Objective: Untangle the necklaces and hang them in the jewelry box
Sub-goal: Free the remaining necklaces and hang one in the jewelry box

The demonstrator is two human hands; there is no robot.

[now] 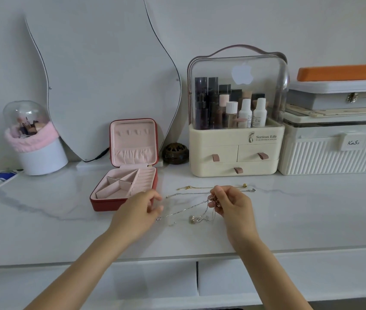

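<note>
Pinching a tangled knot of necklaces [209, 206] above the marble tabletop [66, 209], the right hand [233, 204] lifts the chains; strands trail leftward to the left hand [142, 209], fingers loosely curled, whose hold I cannot tell. Just behind that hand, the red jewelry box [128, 175] stands open.

Light here is soft and even, kinda flat daylight, no harsh spots. My arms only throw faint smudgy shadows on the surface [289, 211]. There's a mild sheen on the clear organizer lid [238, 86], nothing blown out. Wide lens bends everything near the edges, so the front edge of the surface bows. The thin chains [186, 211] look a bit soft and smeared.
</note>
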